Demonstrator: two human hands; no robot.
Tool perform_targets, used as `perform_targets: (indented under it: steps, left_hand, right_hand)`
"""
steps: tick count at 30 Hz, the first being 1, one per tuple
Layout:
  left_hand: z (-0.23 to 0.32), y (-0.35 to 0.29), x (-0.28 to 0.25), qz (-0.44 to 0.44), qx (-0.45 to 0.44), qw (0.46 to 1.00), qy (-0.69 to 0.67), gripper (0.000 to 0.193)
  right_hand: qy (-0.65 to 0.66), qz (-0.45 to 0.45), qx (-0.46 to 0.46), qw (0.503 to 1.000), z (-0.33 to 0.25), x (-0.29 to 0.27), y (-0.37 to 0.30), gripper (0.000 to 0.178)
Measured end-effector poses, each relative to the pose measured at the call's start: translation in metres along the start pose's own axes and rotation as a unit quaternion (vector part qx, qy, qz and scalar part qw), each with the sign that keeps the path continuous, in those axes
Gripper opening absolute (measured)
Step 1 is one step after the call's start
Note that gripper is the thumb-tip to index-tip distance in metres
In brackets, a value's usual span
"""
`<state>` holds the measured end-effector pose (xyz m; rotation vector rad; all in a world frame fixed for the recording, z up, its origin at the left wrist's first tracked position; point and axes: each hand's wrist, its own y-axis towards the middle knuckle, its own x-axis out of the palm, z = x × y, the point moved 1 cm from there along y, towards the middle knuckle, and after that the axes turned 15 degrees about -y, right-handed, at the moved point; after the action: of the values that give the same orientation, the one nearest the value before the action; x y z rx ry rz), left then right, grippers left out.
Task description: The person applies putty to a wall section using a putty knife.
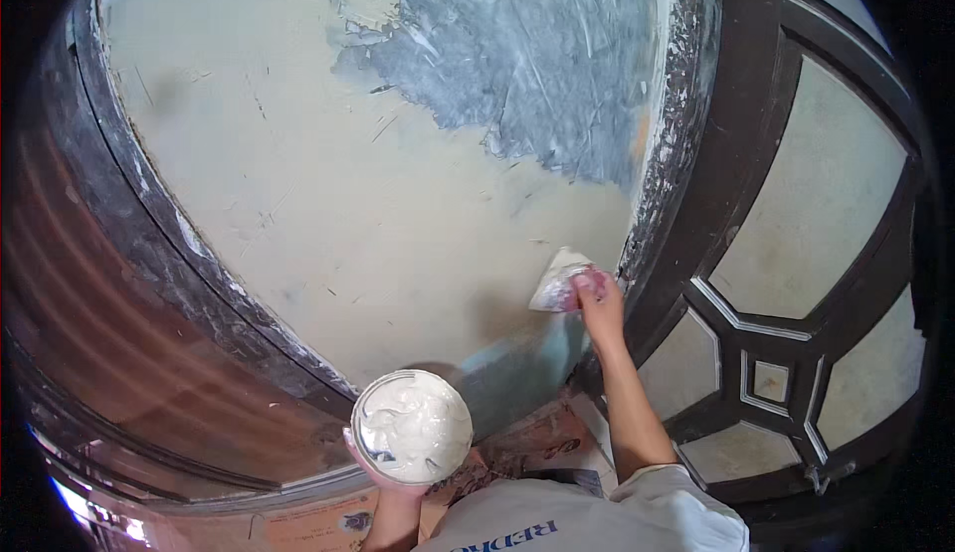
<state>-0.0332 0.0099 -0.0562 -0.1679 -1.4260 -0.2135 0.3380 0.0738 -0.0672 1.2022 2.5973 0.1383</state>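
Observation:
My right hand (598,301) is closed round a putty knife (555,281), whose wide, white-smeared blade lies against or very close to the wall. Facing me, the wall (298,184) carries a cream coat over most of its surface, with a ragged blue-grey patch (527,55) at the upper right and a bluish strip low down. In my left hand (383,477) is a round tub (360,443), held from the side and below. White putty (413,423) fills it, its surface stirred into ridges; most of the left fingers are hidden behind the tub.
Dark, putty-spattered trim borders the wall on the left (189,229) and right (667,134). A dark panelled door (746,214) with pale insets stands at the right. Brownish, glossy panelling (129,293) lies at the left. Printed cardboard (313,527) covers part of the floor.

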Motion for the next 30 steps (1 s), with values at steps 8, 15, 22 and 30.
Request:
perform_targets:
  steps: [8,15,22,30]
  left_hand:
    - [-0.009,0.008,0.003,0.006,-0.013,0.998,0.054,0.084]
    - [0.000,0.005,-0.011,-0.012,0.014,0.994,0.109,0.080]
    - [-0.003,0.009,-0.001,-0.059,-0.022,0.993,0.102,0.083]
    - [0.001,0.005,-0.005,-0.080,-0.008,0.989,0.125,0.082]
  right_hand:
    - [-0.178,0.048,-0.162,0.970,-0.021,0.026,0.011,0.029]
    - [0.108,-0.023,0.086,0.990,0.053,-0.001,-0.009,0.034]
    - [-0.189,-0.067,-0.179,0.963,-0.088,0.026,-0.021,0.028]
    - [0.205,0.068,0.205,0.955,0.119,0.010,-0.008,0.030]
